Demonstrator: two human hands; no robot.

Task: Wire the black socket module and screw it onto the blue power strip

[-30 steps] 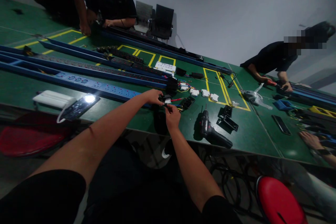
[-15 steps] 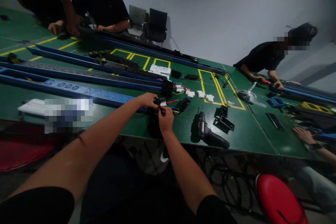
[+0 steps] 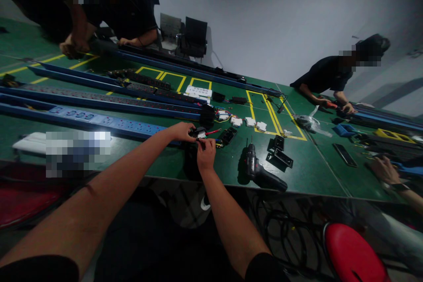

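At the right end of a blue socket strip [image 3: 132, 127], my left hand [image 3: 183, 132] is closed around a small black part [image 3: 198, 131] with a white piece beneath it. My right hand [image 3: 206, 153] meets it from below, its fingers pinched on something dark and small whose kind I cannot make out. A red wire [image 3: 213, 131] sticks out to the right of the fingers, with yellow and blue wires below. Just right of them lies an open black housing [image 3: 229, 136]. The fingertips partly cover the wire ends.
A black cordless drill [image 3: 261, 169] lies near the table's front edge, beside black end pieces [image 3: 280, 154]. White connectors [image 3: 250, 122] sit behind. Long blue rails [image 3: 165, 105] cross the left side. Co-workers' hands [image 3: 346, 108] are at the far side and right. A red stool [image 3: 352, 251] stands below.
The view has shifted slightly, moving the table a little left and down. Both my hands stay together at the same part. At the far left, a co-worker's hands have moved closer together.
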